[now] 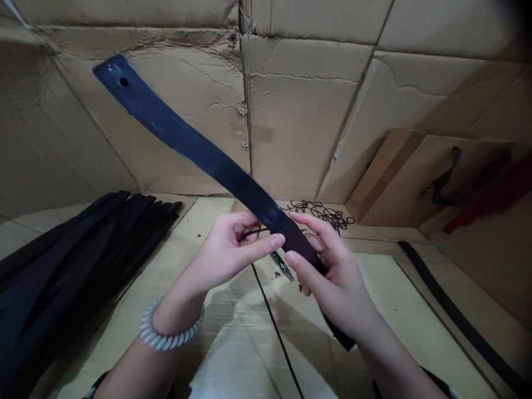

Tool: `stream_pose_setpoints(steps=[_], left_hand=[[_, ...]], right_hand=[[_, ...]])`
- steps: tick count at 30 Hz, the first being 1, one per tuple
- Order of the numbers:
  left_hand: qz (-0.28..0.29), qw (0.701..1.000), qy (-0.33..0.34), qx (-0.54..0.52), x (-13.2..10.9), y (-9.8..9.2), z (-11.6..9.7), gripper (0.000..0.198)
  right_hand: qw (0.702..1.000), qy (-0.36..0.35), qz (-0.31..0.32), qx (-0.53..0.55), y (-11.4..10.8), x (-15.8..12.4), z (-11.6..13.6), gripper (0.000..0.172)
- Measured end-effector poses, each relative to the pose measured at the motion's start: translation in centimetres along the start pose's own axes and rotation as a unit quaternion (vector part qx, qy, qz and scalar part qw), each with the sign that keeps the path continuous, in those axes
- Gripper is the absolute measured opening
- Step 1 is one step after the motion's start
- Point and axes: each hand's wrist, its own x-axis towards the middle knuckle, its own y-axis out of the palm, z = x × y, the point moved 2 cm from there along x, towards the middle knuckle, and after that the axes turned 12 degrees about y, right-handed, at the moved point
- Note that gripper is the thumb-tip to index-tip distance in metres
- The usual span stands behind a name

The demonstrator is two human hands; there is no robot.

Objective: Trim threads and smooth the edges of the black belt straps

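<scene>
A long, curved dark blue strap [199, 154] with a round hole near its far end rises diagonally to the upper left. A dark brown section [300, 244] covers its lower part. My left hand [233, 249] is closed at the lower edge of the blue part, thumb on the strap, with a thin black cord between its curled fingers. My right hand [332, 263] grips the brown section between thumb and fingers. Just below the strap, a pointed metal tool tip [283, 267] shows; the rest is hidden. A black cord [274, 321] runs down toward me.
Many dark strips [83, 260] lie piled at the left. Tangled dark cord [328, 215] lies at the back of the table [233, 332]. A brown paper bag [399, 177] leans at the right, near another black strap [453, 316]. Cardboard [307, 122] walls off the back.
</scene>
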Motion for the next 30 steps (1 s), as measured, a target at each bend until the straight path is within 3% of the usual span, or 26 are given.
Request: stream_pose_setpoints(steps=[3, 5, 7, 9, 15, 19, 21, 22, 24, 26, 28, 30], left_hand=[[-0.010, 1.000, 0.017, -0.024, -0.1, -0.1, 0.0, 0.022], [-0.011, 0.999, 0.028, -0.029, -0.1, -0.2, -0.1, 0.018], [-0.014, 0.999, 0.030, -0.020, 0.0, -0.3, 0.0, 0.015], [-0.025, 0.999, 0.023, -0.007, 0.0, -0.6, 0.2, 0.013], [-0.058, 0.998, 0.018, 0.016, -0.1, -0.7, 0.3, 0.020], [-0.070, 0.997, -0.002, 0.016, 0.1, -0.4, -0.5, 0.021], [-0.078, 0.997, -0.001, 0.028, 0.2, -0.4, -0.8, 0.021], [-0.076, 0.997, 0.004, 0.031, 0.3, -0.4, -0.8, 0.021], [-0.054, 0.998, 0.010, 0.024, 0.3, -0.6, -0.7, 0.017], [-0.028, 1.000, 0.008, 0.008, 0.3, -0.7, -0.5, 0.013], [-0.024, 1.000, 0.010, -0.001, 0.2, -1.0, -0.3, 0.012], [-0.037, 0.999, 0.018, 0.011, 0.3, -1.2, -0.2, 0.012]], right_hand=[[0.976, 0.125, 0.150, 0.099, -0.3, 0.4, -0.3, 0.039], [0.940, 0.179, 0.257, 0.133, -0.4, 0.5, -0.6, 0.050], [0.932, 0.188, 0.279, 0.132, -0.5, 0.5, -0.8, 0.066], [0.946, 0.173, 0.243, 0.125, -0.4, 0.6, -0.8, 0.062], [0.994, 0.092, 0.066, -0.004, 0.3, 0.3, -0.1, 0.021], [0.989, 0.025, -0.069, -0.130, 0.0, 0.0, 0.2, 0.024], [0.979, 0.008, -0.085, -0.188, -0.4, -0.1, 0.3, 0.027], [0.982, 0.030, -0.044, -0.181, -0.5, 0.0, 0.1, 0.028], [0.981, 0.120, 0.126, -0.089, -0.6, 0.3, -0.4, 0.033], [0.939, 0.191, 0.286, 0.018, -0.5, 0.4, -1.0, 0.049], [0.916, 0.206, 0.337, 0.068, -0.3, 0.6, -1.4, 0.062], [0.929, 0.193, 0.304, 0.089, -0.2, 0.9, -1.6, 0.060]])
